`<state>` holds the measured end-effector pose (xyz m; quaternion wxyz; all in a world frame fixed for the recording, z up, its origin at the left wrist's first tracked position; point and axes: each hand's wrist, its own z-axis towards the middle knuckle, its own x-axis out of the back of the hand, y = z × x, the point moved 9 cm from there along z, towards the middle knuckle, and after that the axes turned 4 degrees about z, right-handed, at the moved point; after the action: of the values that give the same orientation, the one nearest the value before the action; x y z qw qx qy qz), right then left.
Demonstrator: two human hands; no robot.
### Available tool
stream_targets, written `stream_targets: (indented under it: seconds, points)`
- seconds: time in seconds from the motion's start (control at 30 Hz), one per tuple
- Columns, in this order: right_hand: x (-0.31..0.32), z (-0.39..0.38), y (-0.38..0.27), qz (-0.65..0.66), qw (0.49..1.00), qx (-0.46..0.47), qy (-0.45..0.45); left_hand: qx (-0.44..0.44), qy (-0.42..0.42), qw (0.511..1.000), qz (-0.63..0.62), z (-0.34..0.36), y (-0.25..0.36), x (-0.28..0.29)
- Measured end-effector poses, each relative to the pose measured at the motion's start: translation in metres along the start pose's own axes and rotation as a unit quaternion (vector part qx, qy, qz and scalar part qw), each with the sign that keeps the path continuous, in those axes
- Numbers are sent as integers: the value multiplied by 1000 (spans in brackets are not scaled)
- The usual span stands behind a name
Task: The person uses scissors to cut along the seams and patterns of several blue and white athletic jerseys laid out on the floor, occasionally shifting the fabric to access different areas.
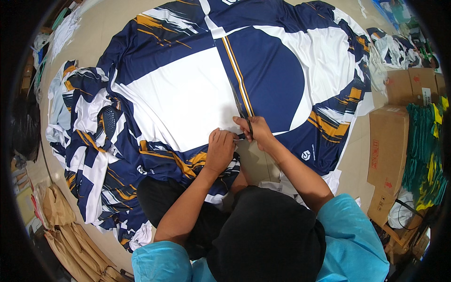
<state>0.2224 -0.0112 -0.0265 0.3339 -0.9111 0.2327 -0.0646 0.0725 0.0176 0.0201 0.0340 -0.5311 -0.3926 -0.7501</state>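
Note:
My right hand [255, 130] is closed round the dark handles of a pair of scissors [249, 126]. Their blades point away from me, along the line between a white fabric panel [183, 103] and a navy fabric panel [272, 70]. Beside the scissors runs an orange-and-white stripe [238, 77] on the navy cloth. Just left of the scissors, my left hand [221, 149] pinches the near edge of the printed cloth, its fingertips close to my right hand. The fabric is spread flat in front of me, with orange brush-stroke prints at its corners.
A crumpled heap of matching printed fabric [89, 136] lies at the left. To the right stand cardboard boxes [387, 145], with green and yellow cloth strips [425, 150] beside them. Brown wrapped material [70, 235] lies at the lower left. Pale floor tiles [256, 164] show near my hands.

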Motion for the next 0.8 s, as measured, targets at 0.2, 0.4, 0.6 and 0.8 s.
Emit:
stream_targets:
  seconds: [0.2, 0.4, 0.6, 0.8]
  points:
    - [0, -2, 3, 2, 1000, -16, 6, -2, -1, 1000, 1, 0, 0, 0]
    - [-2, -6, 2, 3, 1000, -10, -2, -9, 11, 1000, 8, 0, 1, 0]
    - [-3, -5, 6, 0, 1000, -16, -1, -7, 11, 1000, 3, -1, 1, 1]
    - [-2, -7, 4, 10, 1000, -16, 0, -5, 10, 1000, -7, -1, 0, 0]
